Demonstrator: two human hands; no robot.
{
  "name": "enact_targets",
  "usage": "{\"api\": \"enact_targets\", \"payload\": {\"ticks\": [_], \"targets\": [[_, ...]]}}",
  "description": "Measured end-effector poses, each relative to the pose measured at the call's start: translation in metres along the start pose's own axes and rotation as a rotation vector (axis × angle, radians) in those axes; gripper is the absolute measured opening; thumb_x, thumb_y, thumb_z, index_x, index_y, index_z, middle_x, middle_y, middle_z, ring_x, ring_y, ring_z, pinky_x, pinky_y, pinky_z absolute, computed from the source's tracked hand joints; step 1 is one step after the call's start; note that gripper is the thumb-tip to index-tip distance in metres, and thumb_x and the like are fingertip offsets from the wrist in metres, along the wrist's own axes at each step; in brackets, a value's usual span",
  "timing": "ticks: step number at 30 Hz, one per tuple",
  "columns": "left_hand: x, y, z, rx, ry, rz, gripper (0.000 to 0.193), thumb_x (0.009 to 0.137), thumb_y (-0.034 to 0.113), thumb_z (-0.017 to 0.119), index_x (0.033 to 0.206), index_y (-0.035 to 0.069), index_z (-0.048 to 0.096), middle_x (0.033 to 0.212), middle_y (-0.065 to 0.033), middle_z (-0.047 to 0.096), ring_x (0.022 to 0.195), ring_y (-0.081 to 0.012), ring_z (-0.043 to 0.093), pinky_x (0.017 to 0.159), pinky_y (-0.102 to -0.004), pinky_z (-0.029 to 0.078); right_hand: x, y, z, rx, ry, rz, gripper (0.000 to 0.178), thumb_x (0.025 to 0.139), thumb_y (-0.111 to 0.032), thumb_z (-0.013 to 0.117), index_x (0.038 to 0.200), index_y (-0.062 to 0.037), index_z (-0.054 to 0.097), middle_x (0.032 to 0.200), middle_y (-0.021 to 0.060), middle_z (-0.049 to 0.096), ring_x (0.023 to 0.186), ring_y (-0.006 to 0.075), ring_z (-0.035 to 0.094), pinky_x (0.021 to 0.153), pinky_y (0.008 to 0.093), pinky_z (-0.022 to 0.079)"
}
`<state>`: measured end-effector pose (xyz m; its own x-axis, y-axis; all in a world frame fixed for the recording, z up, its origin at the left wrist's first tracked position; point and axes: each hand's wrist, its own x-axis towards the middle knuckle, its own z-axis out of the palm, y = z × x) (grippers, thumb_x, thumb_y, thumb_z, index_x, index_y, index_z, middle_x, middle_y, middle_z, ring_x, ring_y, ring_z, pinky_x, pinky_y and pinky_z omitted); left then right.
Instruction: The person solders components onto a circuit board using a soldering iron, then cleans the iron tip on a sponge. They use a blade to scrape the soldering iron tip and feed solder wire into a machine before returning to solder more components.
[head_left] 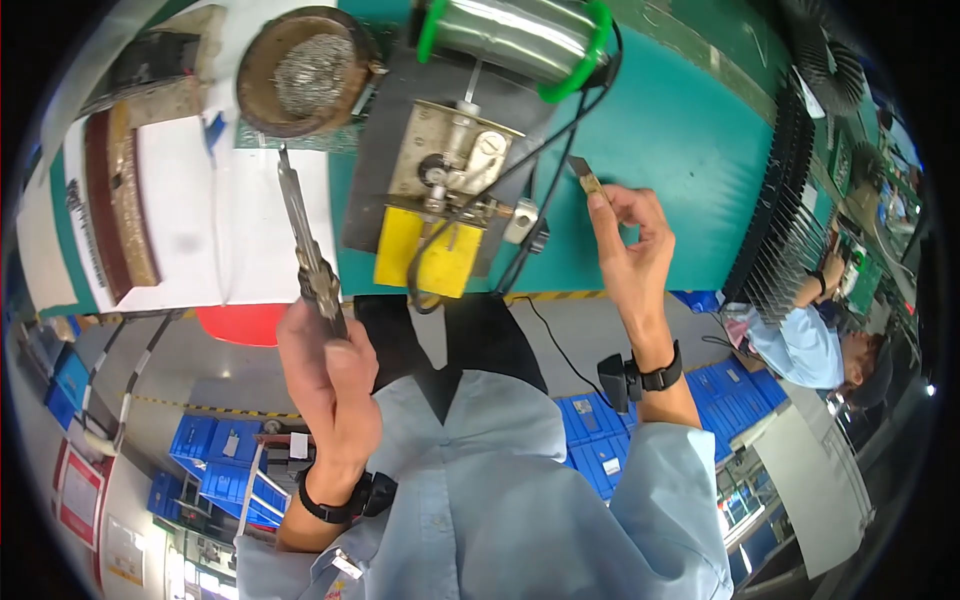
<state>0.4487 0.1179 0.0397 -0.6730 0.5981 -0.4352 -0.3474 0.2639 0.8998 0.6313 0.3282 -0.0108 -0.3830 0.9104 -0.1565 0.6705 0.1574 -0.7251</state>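
Observation:
My left hand [335,372] is closed around the lower end of a long, slender grey metal tool [297,215]. Its narrow tip points up and away from me, and a knobbly joint sits just above my fingers. On the right, my right hand [632,235] pinches a short flat piece with a tan grip and dark blade-like end [588,177] between thumb and fingers, over the green mat. Between my hands stands a small metal fixture [410,165] with a yellow plate [400,250] at its front. Neither hand touches it.
A round brown bowl [252,90] of small metal pieces stands at the far left. Behind the fixture lies a shiny cylinder with green rims [515,40]. Black cables [560,160] cross its right side. Black comb-like racks [775,240] line the right, where another person [800,350] works.

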Motion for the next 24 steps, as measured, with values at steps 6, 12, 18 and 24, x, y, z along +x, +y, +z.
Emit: {"api": "enact_targets", "payload": {"ticks": [6, 12, 18, 24], "targets": [[0.041, 0.02, -0.011, 0.139, 0.074, 0.001, 0.032, 0.1, 0.02, 0.046, 0.124, -0.001, 0.046, 0.09, -0.0006, 0.05, 0.06, -0.0025, 0.04, 0.05, -0.0165, 0.031, -0.001, 0.006, -0.001, -0.017, -0.026, 0.036, 0.014, 0.089, -0.013, 0.066, 0.094, 0.0008, 0.066, 0.079, 0.0028, 0.058, 0.07, 0.0096, 0.048, 0.063, 0.0245, 0.041], [0.079, 0.037, -0.008, 0.122, 0.019, 0.037, 0.033, 0.102, 0.019, 0.044, 0.127, -0.002, 0.046, 0.087, 0.0001, 0.049, 0.059, -0.0007, 0.038, 0.049, -0.0163, 0.029, -0.004, 0.012, 0.0, -0.003, -0.086, -0.002, 0.019, 0.09, -0.015, 0.067, 0.098, 0.0021, 0.065, 0.081, 0.0025, 0.062, 0.069, 0.0089, 0.05, 0.064, 0.0248, 0.042], [0.097, 0.044, -0.002, 0.203, 0.024, 0.077, 0.033, 0.102, 0.019, 0.045, 0.126, -0.002, 0.048, 0.083, 0.0007, 0.048, 0.057, -0.0002, 0.035, 0.048, -0.0174, 0.028, -0.006, 0.008, -0.002, 0.158, -0.178, 0.121, 0.022, 0.09, -0.015, 0.068, 0.102, 0.0022, 0.065, 0.081, 0.0026, 0.065, 0.069, 0.0096, 0.054, 0.062, 0.026, 0.042], [0.097, 0.041, 0.001, 0.188, -0.002, 0.035, 0.032, 0.102, 0.021, 0.045, 0.124, -0.002, 0.049, 0.082, 0.0009, 0.049, 0.056, -0.0001, 0.035, 0.048, -0.017, 0.027, -0.001, -0.008, -0.004, -0.083, -0.173, 0.017, 0.025, 0.087, -0.017, 0.07, 0.105, -0.0003, 0.066, 0.08, 0.0054, 0.065, 0.068, 0.0125, 0.058, 0.06, 0.0276, 0.043]]}}
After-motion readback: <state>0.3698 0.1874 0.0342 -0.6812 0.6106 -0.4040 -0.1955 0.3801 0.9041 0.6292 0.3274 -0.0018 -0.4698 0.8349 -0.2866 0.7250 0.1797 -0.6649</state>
